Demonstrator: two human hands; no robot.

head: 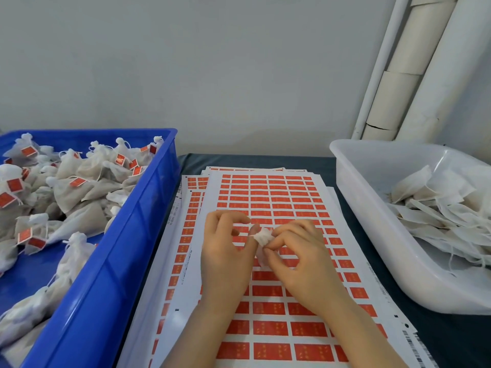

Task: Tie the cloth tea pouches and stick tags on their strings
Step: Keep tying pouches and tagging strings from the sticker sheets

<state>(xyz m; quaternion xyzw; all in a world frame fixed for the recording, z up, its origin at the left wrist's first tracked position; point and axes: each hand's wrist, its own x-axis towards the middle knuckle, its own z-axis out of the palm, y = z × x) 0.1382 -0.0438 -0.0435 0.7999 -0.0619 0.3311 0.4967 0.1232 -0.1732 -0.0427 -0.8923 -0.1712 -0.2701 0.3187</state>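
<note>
**Left hand (225, 251) and right hand (300, 258) pinch one cloth tea pouch (263, 237)**

Both hands meet over the middle of the tabletop (451, 335), fingers curled. The left thumb and forefinger nip the small white pouch at its left side, and the right fingertips pinch it from the right. The pouch sits bunched between them, just above the stacked tag sheets (265, 192). These are white sheets printed with rows of red rectangular stickers, fanned slightly on the dark tabletop.

To the left stands a blue crate (148, 197). It is heaped with tied pouches (74, 187), gathered at the neck, many carrying a red tag on the string.

To the right stands a white tub (372, 208). It holds untied pouches (438, 205), flat and loosely piled against its far side.

Behind the tub, cardboard tubes (406, 75) lean against the wall.
</note>
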